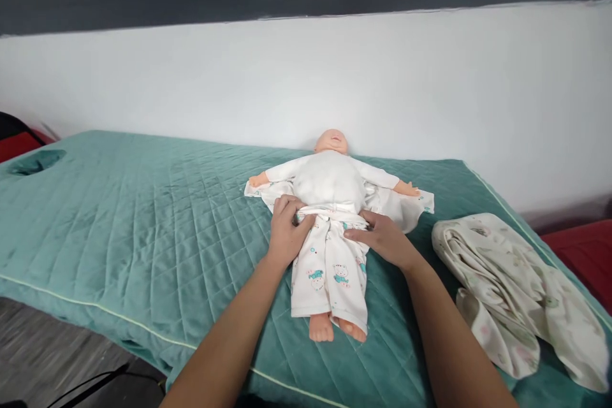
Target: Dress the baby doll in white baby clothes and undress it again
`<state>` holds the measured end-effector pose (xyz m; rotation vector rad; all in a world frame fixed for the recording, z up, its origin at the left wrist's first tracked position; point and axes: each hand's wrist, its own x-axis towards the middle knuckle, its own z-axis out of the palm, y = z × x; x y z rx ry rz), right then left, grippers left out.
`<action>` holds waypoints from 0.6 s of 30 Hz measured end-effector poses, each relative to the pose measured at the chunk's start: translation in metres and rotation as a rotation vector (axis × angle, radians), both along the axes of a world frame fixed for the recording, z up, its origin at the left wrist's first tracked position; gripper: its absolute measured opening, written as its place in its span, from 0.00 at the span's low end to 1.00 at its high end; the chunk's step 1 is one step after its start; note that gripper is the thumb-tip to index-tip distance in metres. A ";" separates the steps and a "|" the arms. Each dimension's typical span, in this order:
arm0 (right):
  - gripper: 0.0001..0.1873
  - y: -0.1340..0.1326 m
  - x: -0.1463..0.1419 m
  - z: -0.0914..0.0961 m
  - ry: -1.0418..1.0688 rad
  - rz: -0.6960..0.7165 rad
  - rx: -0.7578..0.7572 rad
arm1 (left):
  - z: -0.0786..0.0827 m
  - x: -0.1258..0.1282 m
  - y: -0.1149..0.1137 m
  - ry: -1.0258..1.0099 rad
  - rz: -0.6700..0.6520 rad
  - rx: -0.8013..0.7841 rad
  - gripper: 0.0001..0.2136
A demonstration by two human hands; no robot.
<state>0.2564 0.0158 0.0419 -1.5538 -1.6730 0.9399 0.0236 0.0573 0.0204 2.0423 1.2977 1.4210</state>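
A baby doll (pixel 329 180) lies on its back on a teal quilted bed (pixel 143 210), head toward the wall, arms spread. It wears a white top and printed white trousers (pixel 329 274); bare feet stick out at the near end. My left hand (pixel 285 229) grips the trousers' waistband at the doll's left hip, fingers curled. At the other hip my right hand (pixel 382 236) pinches the same waistband. An open printed garment (pixel 411 204) lies spread under the doll's torso.
A crumpled cream printed blanket (pixel 511 287) lies on the bed to the right. A white wall runs behind the bed. The bed has a face hole (pixel 36 161) at far left. Red furniture (pixel 586 255) stands at right; dark floor lies below left.
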 end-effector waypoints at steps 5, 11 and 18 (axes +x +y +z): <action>0.24 -0.001 -0.006 -0.002 -0.078 -0.064 0.052 | 0.000 -0.002 -0.001 0.001 0.000 0.033 0.07; 0.27 -0.003 -0.015 -0.005 -0.095 -0.168 0.120 | 0.000 -0.003 -0.004 -0.031 0.023 0.022 0.09; 0.17 -0.002 -0.016 -0.008 -0.104 -0.271 0.190 | -0.002 -0.009 -0.045 -0.094 -0.013 -0.101 0.07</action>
